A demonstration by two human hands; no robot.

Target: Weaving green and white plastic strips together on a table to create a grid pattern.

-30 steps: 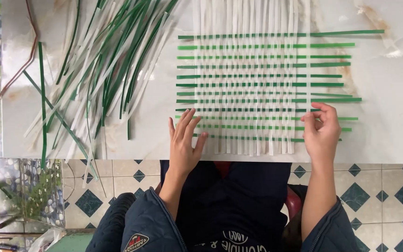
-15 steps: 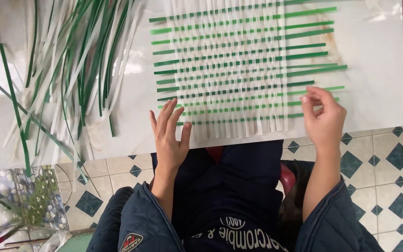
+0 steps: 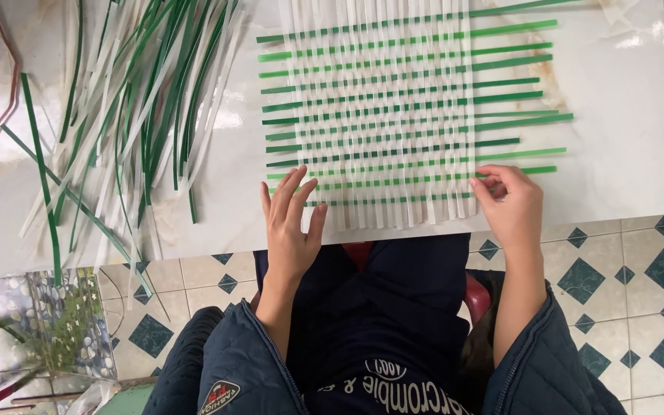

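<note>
A flat woven mat [image 3: 382,115] of white upright strips crossed by green strips lies on a white glossy board [image 3: 616,115]. My left hand [image 3: 290,227] rests flat on the board at the mat's near left corner, fingers spread and fingertips touching the lowest green strips. At the mat's near right corner, my right hand [image 3: 509,207] has its fingers curled and pinched on the end of the lowest green strip [image 3: 432,198].
A loose pile of green and white strips [image 3: 132,100] fans over the board's left part, with a thin reddish cord [image 3: 1,92] beside it. Below the board are my dark-clad lap, a red seat [image 3: 476,296], a blue-diamond tiled floor [image 3: 616,292] and a small plant [image 3: 63,330].
The view has shifted, so the mat sits higher in the picture. My right hand's fingers have closed on the end of the lowest green strip. My left hand stays flat at the mat's edge.
</note>
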